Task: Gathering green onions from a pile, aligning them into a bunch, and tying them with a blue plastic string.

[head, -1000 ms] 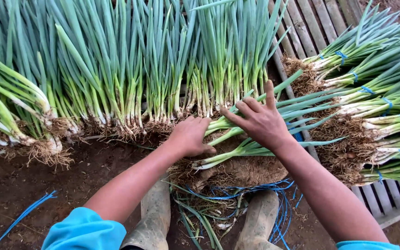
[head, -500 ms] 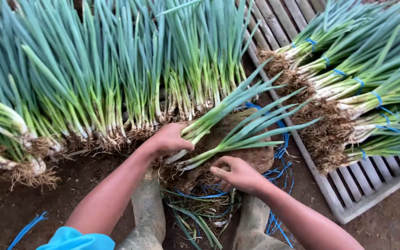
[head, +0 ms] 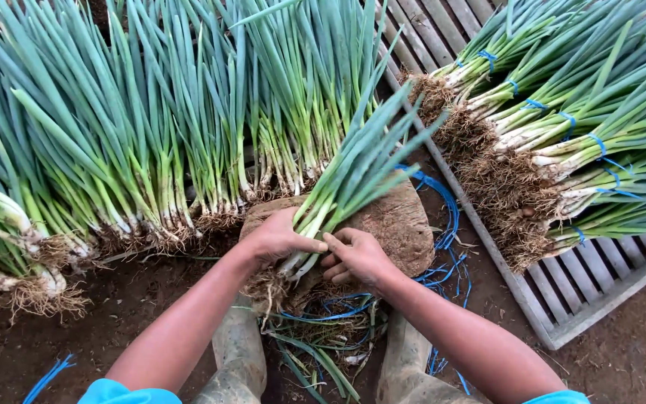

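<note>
My left hand (head: 277, 238) is closed around the white stems of a small bunch of green onions (head: 353, 170) that slants up to the right over a brown stone (head: 394, 221). Touching the same stems just right of the left hand, my right hand (head: 355, 258) has its fingers curled against the bunch. The bunch's muddy roots (head: 267, 288) hang below my left hand. Thin blue ties (head: 443, 217) lie around the stone.
A long row of loose green onions (head: 151, 135) lies across the dirt at left and centre. Tied bundles with blue bands (head: 562, 142) are stacked on a wooden slatted pallet (head: 600, 292) at right. My muddy boots (head: 237, 363) frame trimmed leaves on the ground.
The bunch has been gathered tighter and tilted more upright. My right hand came up from below to meet the left at the stems.
</note>
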